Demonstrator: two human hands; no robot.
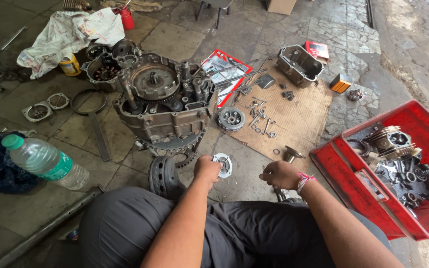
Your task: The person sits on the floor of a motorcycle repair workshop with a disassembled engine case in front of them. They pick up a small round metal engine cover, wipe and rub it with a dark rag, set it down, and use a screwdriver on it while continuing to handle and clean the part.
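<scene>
So, left of centre there's the clear plastic water bottle with a green cap [45, 161], then the grey metal engine case [162, 99]. Lower middle, the left hand [207, 168] pinches a small round silver metal plate [223, 165]; the right hand [280, 174] is curled shut, can't tell around what.

The floor [284, 30] consists of grey stone slabs with dark joints, stained and dusty. Daylight is soft and even, without hard shadows. A rough concrete strip [413, 54] runs along the far right edge. Legs of a chair [209, 10] stand at the far end. No walls or windows are in view.
</scene>
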